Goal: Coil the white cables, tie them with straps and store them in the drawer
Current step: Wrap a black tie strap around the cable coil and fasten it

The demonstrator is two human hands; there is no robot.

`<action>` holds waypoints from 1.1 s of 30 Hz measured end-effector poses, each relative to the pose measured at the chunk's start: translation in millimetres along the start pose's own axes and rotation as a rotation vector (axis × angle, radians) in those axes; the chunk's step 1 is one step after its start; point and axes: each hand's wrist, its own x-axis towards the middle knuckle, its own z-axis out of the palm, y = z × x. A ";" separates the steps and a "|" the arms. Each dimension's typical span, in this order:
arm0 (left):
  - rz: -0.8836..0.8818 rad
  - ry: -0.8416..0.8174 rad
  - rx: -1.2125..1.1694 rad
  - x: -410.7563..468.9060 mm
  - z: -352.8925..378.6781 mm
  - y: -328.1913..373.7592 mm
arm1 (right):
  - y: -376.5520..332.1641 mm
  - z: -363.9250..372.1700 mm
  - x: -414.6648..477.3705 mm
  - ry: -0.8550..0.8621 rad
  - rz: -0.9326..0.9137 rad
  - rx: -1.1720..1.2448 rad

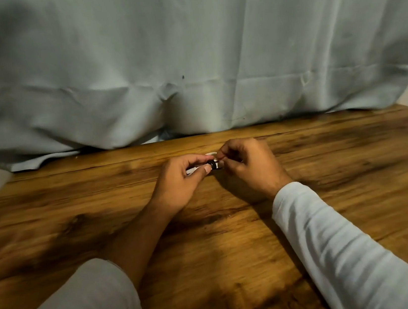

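Near the far edge of the worktop (354,160), about midway along it, working low over the wood. Gripping the coiled white cable (192,170) with the left hand (180,180), curling the fingers (190,159) over the top and pressing the thumb in from the near side. Pinching at the black strap (212,165) with the right hand (247,169), closing the fingertips (221,163) on it just beside the left thumb.

Seeing only slivers of cable: a short white stretch under the left fingers and a small loop peeking out behind the knuckles. Not seeing the rest.

Judging the bundle as very light, soft and springy, likely wanting to uncoil if let go. Advising a squeeze across the whole bundle close to the strap, not on a single loop. Reading the jacket as smooth, possibly slippery. Reading the strap as thin and flexible, best taken by its free end. Not able to tell whether it is fastened yet.

Noting a grey-blue cloth (184,53) hanging behind the far edge. Not seeing any drawer.
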 end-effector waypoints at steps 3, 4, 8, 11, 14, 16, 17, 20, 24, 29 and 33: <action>-0.005 -0.002 -0.016 0.7 0.4 -2.2 | 6.3 4.2 4.8 0.022 0.076 0.108; -0.003 -0.004 -0.014 0.4 0.5 -2.4 | 8.1 5.0 5.9 0.022 0.084 0.115; 0.000 -0.005 -0.035 0.5 -0.1 -2.8 | 7.4 5.8 4.3 0.015 0.065 0.087; -0.011 0.003 -0.040 1.0 -0.1 -3.5 | 5.9 6.8 2.6 -0.010 0.022 0.009; -0.016 -0.004 -0.027 0.9 -0.5 -3.8 | 6.6 5.9 2.8 -0.017 -0.053 -0.124; -0.017 -0.007 -0.032 1.3 -0.5 -3.3 | 5.1 4.7 2.8 -0.029 -0.123 -0.222; -0.018 -0.009 -0.035 1.2 -0.5 -3.1 | 3.9 4.0 2.6 -0.036 -0.153 -0.256; -0.011 -0.016 -0.040 0.4 -0.7 -2.2 | -0.7 2.0 1.1 -0.047 -0.218 -0.304; -0.020 -0.031 -0.053 -0.3 -1.4 -2.4 | -3.7 2.1 -1.6 -0.034 -0.240 -0.311; -0.024 -0.036 -0.074 -1.1 -2.2 0.5 | -5.0 5.0 -2.2 -0.023 -0.219 -0.304; -0.028 -0.031 -0.128 -2.8 -0.7 6.2 | 2.0 7.7 1.3 -0.030 -0.114 -0.174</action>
